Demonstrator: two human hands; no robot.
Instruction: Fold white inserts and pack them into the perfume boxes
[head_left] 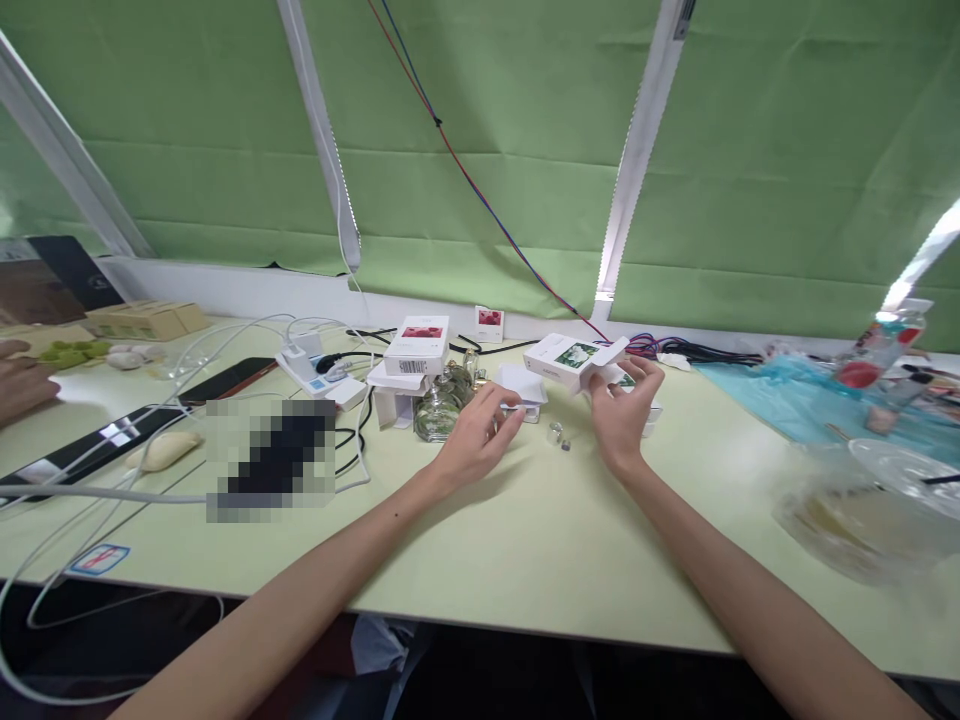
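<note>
My right hand [624, 408] is closed on the raised end of a small white carton [555, 358] with a white-flower picture, its end flap up. Part of another white carton shows behind my fingers. My left hand [476, 437] has its fingers bent beside an open white carton [523, 382]. Something thin and white shows between thumb and fingers; I cannot make out what it is. Left of this hand stand several clear glass bottles [435, 415], partly hidden. A tiny glass piece [554, 433] and a small grey cap [566, 445] lie between my hands.
A white carton with red flowers [417, 345] rests on other boxes by the bottles. White cables [187, 492] and a power strip [307, 368] spread on the left. At right are a clear plastic container [847, 520] and blue plastic sheet [780, 400]. Another person's hand [22, 385] is far left.
</note>
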